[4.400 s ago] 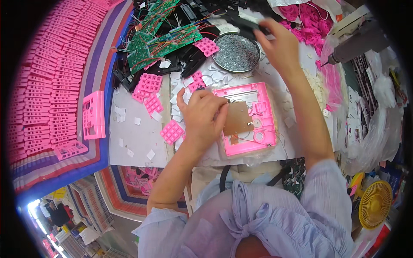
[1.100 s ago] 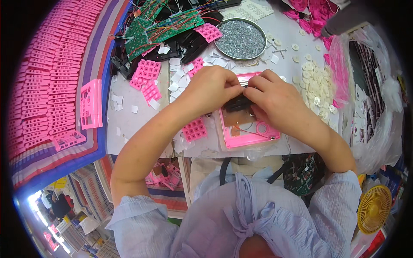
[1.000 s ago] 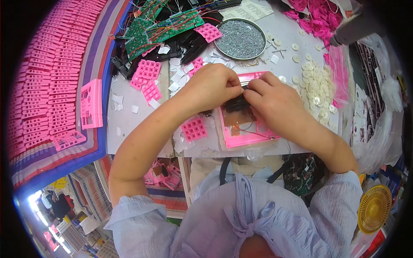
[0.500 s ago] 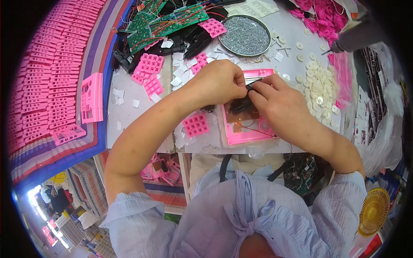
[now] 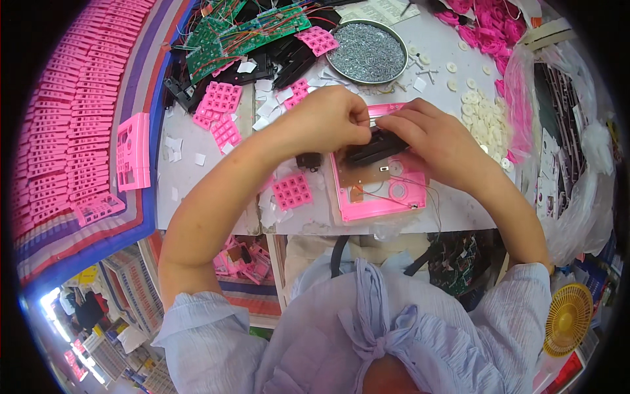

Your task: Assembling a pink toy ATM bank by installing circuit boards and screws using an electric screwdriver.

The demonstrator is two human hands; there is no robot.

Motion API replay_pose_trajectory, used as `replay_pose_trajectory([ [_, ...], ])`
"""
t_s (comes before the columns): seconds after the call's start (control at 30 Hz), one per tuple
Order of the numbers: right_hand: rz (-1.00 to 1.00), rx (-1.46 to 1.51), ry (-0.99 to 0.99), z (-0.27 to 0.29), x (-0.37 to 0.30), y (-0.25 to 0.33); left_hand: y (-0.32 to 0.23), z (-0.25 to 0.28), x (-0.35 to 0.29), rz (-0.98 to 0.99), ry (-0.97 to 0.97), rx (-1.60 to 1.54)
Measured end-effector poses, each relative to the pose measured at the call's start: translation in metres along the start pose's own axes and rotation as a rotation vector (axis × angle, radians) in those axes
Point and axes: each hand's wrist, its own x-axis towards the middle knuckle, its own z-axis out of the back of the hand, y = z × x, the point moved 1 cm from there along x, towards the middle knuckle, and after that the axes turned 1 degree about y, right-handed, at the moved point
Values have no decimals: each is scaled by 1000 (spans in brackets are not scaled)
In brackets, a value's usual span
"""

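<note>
A pink plastic casing (image 5: 377, 211) lies in front of me on the table, with a brown circuit board (image 5: 367, 176) and thin wires inside it. Across its upper part sits a long black plastic part (image 5: 379, 150). My right hand (image 5: 436, 141) grips the right end of that part, fingers bent over its top edge. Close to its upper left end, my left hand (image 5: 335, 118) is closed in a pinch; what its fingertips hold, if anything, is hidden. A pink keypad piece (image 5: 292, 191) lies left of the casing.
A round tray of small screws (image 5: 367, 52) stands beyond my hands. White round pieces (image 5: 485, 118) lie to the right. Green circuit boards (image 5: 249, 36) with wires are piled at the back left. Stacked pink casings (image 5: 85, 98) fill the far left; a yellow fan (image 5: 567, 320) stands low right.
My right hand has drawn a little up and away from my left, uncovering more of the black part and the wires. The dark tool at the upper right has left its place there.
</note>
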Motion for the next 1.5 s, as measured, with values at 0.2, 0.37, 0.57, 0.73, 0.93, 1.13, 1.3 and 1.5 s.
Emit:
replay_pose_trajectory([
  [0.2,-66,11,12,-7,-8,22,-1,24,8,-175,22,165],
  [0.37,-160,103,-79,-6,-16,33,-4,25,60,-324,-665,790],
  [0.57,-176,64,-654,54,-54,-17,11,17,89,-141,-534,931],
  [0.73,-135,742,-1261,116,-20,-74,5,18,94,-256,-479,928],
  [0.93,-213,942,-713,99,8,-63,7,20,95,-242,-648,911],
  [1.13,-127,1168,-510,62,19,-40,10,29,76,-244,-748,889],
  [1.3,-36,1298,-666,41,25,-14,6,31,63,-343,-845,814],
  [1.5,211,1395,-663,38,15,23,-18,-41,-25,-627,-548,333],
])
